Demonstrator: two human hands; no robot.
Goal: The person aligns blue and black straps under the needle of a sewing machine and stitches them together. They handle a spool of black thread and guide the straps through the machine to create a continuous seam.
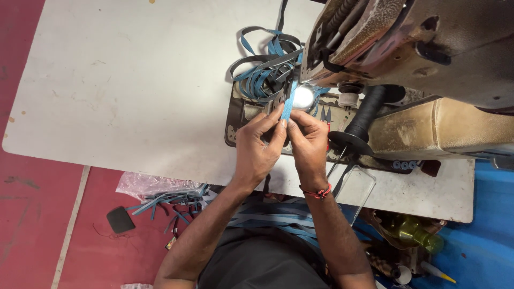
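We are looking down on a white work table (123, 91) carrying an old sewing machine (428, 59). We are holding a narrow blue strap (287, 107) between both hands, just in front of the machine's needle area, where a bright lamp spot (302, 97) is glaring. Our left hand (259, 147) is closing its thumb and forefinger on the strap from the left, with the remaining fingers curling loosely beneath. Our right hand (309, 142) is pinching the same strap from the right, its fingertips touching those of the left hand; a red cord bracelet (317, 191) is circling its wrist. The strap is running upward from the fingers towards the presser foot, and behind it a tangled heap of blue and grey straps (265, 67) is lying on the table against the machine. A spool of black thread (364, 115) is standing just to the right of our hands. More blue strips (166, 200) are lying on the red floor (32, 214) beside a clear plastic bag (142, 184), and further straps (273, 214) are resting across our lap.
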